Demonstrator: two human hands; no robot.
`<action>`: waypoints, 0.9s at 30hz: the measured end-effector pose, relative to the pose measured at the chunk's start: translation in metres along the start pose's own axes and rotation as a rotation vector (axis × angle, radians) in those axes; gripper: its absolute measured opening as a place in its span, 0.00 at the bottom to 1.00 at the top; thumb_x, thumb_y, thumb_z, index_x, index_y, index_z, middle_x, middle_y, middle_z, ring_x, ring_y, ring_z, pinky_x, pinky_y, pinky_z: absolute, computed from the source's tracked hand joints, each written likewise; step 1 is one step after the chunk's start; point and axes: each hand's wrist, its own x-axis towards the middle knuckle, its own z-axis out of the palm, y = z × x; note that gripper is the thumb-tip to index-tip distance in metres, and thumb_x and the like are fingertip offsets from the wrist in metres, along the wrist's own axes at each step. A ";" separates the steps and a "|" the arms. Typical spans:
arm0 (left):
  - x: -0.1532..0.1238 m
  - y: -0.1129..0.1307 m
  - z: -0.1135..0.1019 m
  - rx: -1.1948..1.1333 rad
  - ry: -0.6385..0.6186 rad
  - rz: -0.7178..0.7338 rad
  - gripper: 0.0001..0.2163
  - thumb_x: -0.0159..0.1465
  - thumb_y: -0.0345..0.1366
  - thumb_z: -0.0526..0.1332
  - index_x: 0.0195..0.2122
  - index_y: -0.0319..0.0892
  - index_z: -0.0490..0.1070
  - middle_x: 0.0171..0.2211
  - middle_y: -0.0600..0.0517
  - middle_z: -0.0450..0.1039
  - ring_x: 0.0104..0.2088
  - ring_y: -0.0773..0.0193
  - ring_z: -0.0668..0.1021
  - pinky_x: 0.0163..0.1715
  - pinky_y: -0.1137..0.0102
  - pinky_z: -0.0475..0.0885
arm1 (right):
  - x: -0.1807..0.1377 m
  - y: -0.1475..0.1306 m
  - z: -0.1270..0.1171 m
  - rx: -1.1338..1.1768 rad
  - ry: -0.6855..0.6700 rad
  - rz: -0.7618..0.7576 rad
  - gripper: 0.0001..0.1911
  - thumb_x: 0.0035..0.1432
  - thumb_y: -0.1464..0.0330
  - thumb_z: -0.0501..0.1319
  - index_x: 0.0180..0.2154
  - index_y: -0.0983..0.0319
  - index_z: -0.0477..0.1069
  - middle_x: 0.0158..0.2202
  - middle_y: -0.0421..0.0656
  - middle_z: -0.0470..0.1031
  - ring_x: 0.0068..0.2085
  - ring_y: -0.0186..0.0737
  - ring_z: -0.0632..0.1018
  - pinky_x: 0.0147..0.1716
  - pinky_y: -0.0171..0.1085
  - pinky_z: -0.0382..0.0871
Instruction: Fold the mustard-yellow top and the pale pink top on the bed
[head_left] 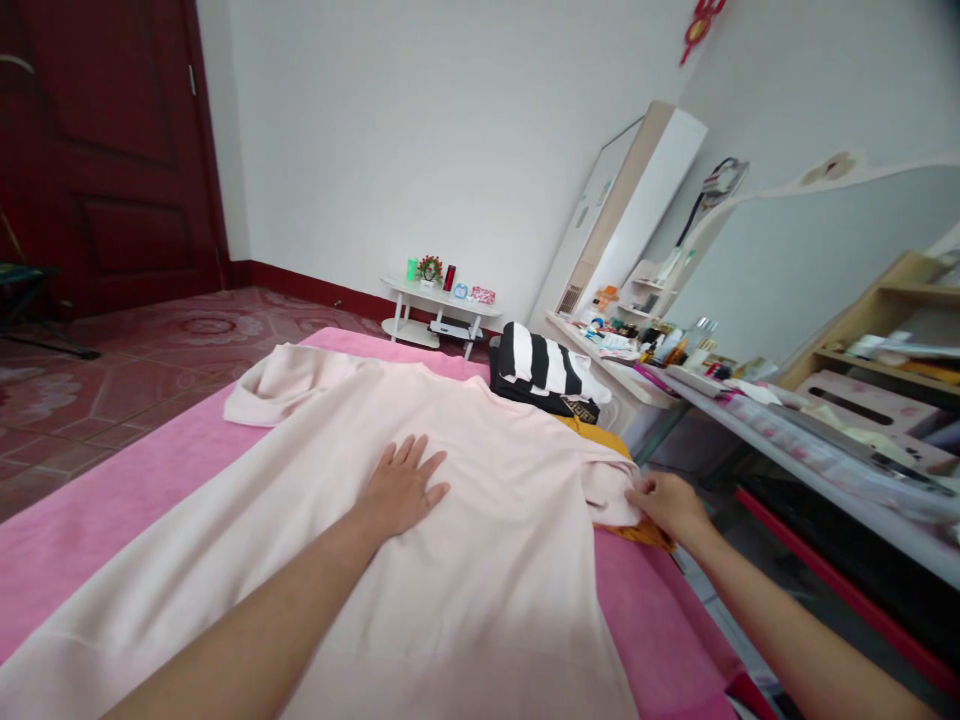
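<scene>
A pale pink short-sleeved shirt (480, 520) lies spread out on a bright pink bed cover (172, 460), its neckline at the far end. My left hand (401, 485) rests flat on the chest of the shirt with its fingers spread. At the right edge, my right hand (664, 502) pinches the hem of the right-hand sleeve between thumb and fingers. Partly under that sleeve lies a mustard-yellow garment (600, 434). Beyond the shirt's shoulder sits a pile of folded clothes, with a black-and-white striped garment (544, 360) on top.
To the right stands a dressing table (622, 370) crowded with bottles, beside a mirror (817, 260) and a cluttered desk (810, 450). Against the far wall is a small white table (442, 297) with a plant and cups. A dark red door (112, 150) is at the left.
</scene>
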 end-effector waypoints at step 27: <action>-0.003 -0.002 -0.008 -0.008 -0.012 0.010 0.28 0.66 0.54 0.41 0.63 0.50 0.55 0.66 0.46 0.47 0.65 0.50 0.51 0.60 0.51 0.45 | -0.042 -0.165 0.047 0.153 -0.483 -0.696 0.14 0.53 0.66 0.58 0.43 0.58 0.72 0.39 0.42 0.75 0.39 0.40 0.75 0.38 0.35 0.64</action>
